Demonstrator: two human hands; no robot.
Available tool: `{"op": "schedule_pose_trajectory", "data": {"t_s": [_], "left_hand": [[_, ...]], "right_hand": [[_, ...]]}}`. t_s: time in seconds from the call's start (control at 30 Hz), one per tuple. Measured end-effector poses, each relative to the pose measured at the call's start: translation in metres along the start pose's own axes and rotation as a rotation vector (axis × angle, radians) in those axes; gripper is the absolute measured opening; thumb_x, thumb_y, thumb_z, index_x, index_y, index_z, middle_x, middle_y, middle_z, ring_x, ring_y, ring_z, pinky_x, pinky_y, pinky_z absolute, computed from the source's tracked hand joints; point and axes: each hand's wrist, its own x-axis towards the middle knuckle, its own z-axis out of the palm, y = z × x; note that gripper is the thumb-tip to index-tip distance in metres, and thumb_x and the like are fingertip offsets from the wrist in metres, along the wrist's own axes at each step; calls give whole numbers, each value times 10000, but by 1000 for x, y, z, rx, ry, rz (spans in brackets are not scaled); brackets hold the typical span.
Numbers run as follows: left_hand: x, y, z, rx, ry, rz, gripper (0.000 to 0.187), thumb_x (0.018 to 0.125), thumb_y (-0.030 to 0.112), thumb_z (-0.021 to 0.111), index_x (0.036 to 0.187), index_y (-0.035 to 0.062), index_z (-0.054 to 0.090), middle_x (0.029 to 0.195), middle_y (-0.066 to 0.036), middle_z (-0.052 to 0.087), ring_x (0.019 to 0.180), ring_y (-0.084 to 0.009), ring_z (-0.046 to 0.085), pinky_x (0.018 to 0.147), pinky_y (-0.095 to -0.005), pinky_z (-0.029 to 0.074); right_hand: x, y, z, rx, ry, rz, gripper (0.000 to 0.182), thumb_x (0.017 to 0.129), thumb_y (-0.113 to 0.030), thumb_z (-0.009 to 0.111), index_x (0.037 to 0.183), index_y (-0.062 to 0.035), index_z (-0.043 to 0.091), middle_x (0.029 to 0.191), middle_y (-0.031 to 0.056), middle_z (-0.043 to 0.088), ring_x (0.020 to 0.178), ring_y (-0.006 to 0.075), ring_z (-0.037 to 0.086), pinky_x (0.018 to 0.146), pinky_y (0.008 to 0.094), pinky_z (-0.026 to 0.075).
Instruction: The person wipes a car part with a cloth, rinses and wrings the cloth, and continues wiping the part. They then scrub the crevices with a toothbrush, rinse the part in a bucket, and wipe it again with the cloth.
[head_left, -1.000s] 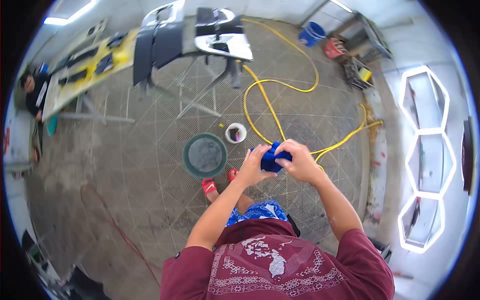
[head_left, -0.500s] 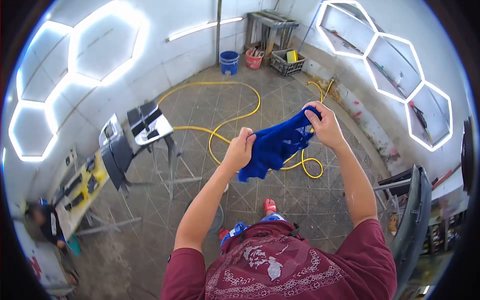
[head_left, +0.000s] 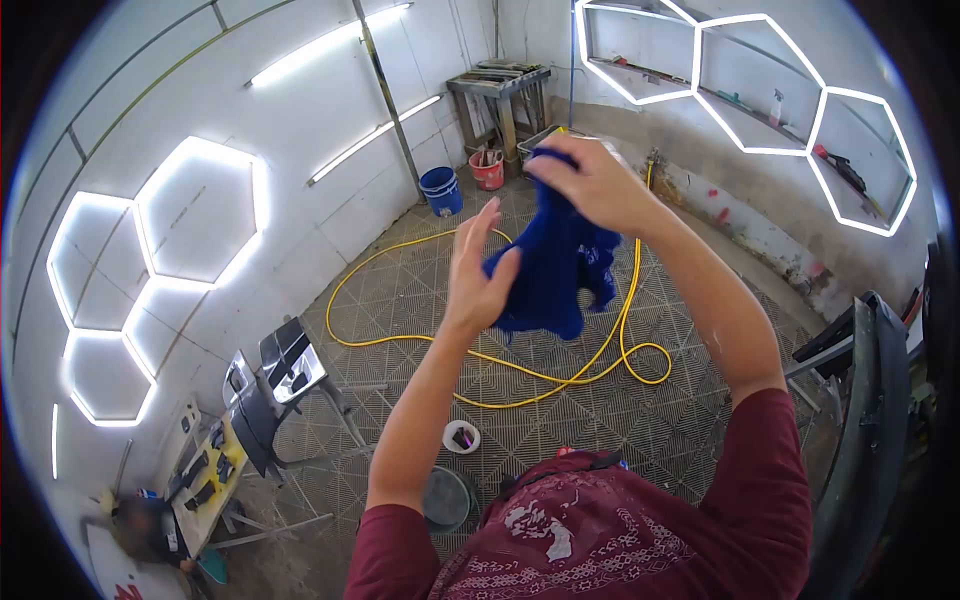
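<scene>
A dark blue cloth [head_left: 548, 275], ragged along its lower edge, hangs in folds in front of my chest. My right hand [head_left: 595, 178] pinches its upper corner between thumb and fingers. Beside the cloth's left edge, my left hand [head_left: 478, 265] is open, fingers pointing up and thumb apart. Its thumb overlaps the cloth's edge in this view.
A yellow hose [head_left: 500, 400] loops across the patterned floor. Left stand glossy car parts [head_left: 290, 362] on a stand and a table [head_left: 205, 500] with a person beside it. Near my feet are a bucket [head_left: 447, 498] and white tub [head_left: 461, 437]; a dark panel [head_left: 868, 400] stands right.
My left hand has let go of the cloth and opened. The right hand has risen and moved left, so the cloth hangs down instead of being stretched between both hands. My view has shifted.
</scene>
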Motion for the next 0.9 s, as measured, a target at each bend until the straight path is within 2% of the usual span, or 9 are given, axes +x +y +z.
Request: {"op": "schedule_pose_trajectory", "data": {"t_s": [0.1,0.17,0.37,0.5,0.57,0.63,0.73,0.83,0.9], "left_hand": [[30,22,63,-366,4,-170,372,978,175,676,1302,0,623,1070,-228,685,930,-362,696,799,-410,550],[31,-7,94,-160,-132,-412,316,991,232,676,1190,-14,664,856,-227,695,817,-347,713,765,-429,537],[-16,-48,129,-169,-368,-503,248,1008,223,680,1068,-18,684,763,-85,672,773,-118,623,736,-320,529],[39,-32,88,-140,-314,-434,206,932,186,762,1022,13,697,772,-60,697,693,-119,643,661,-297,525],[81,-24,78,-89,-336,-371,238,878,187,813,998,15,702,783,-51,707,697,-125,650,674,-286,531],[121,-14,74,-101,-347,-371,245,856,185,830,978,14,705,794,-46,715,710,-129,659,688,-280,534],[129,-12,73,-304,-579,-406,501,797,230,885,1210,36,675,1072,-77,725,950,-126,646,851,-297,529],[84,-39,75,-182,-389,-205,1115,673,295,973,1565,60,345,1460,-150,531,1247,-196,542,999,-377,485],[34,-53,96,-134,-493,-174,1138,687,300,967,1578,31,312,1463,-152,527,1238,-204,554,1012,-398,496]], "right_hand": [[22,24,-11,-58,-168,-56,290,989,-258,648,1092,13,670,925,140,701,872,208,664,802,360,514],[34,34,-28,-58,-103,-103,305,952,-273,659,1037,20,679,958,236,693,912,420,672,828,459,518],[44,72,-126,205,191,142,271,1058,-288,581,1060,-29,660,843,33,631,812,105,564,754,300,493],[34,113,-150,337,404,180,257,1056,-275,583,1079,-28,649,863,19,601,819,108,545,766,290,486],[23,132,-132,57,341,161,286,1022,-280,636,1151,-25,632,980,76,659,913,178,617,844,312,500],[-5,106,-88,-306,-12,-16,713,813,-515,813,1294,-36,596,1263,238,655,1237,399,610,1045,457,483],[-4,119,-29,-634,-701,303,605,832,-493,812,1188,-19,690,1019,165,748,983,352,729,914,428,550],[4,134,-28,127,-331,199,411,901,-351,778,1076,15,708,924,121,746,859,251,737,838,392,569],[21,117,-27,495,-205,134,310,934,-241,744,1073,32,704,921,87,740,810,188,718,811,375,577]]}}
